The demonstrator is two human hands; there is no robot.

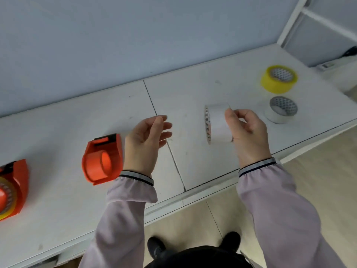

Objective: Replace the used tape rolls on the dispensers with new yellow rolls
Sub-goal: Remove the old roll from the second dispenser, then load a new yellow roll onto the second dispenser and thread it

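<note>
My right hand (246, 132) grips a used white tape roll (217, 122) on its edge, held above the white table (193, 93). My left hand (146, 136) hovers open with fingers spread, holding nothing, just right of an orange dispenser (103, 159) whose hub carries no roll. A second orange dispenser (13, 188) at the far left edge holds a yellow roll. A new yellow roll (278, 79) lies flat at the back right. In front of it lies another white roll (282, 110), also flat.
A seam (164, 132) runs across the table between my hands. The table's front edge runs diagonally, with beige floor (318, 161) and my dark shoes (154, 246) below it. A grey wall stands behind, and a white shelf frame (293, 22) rises at the right.
</note>
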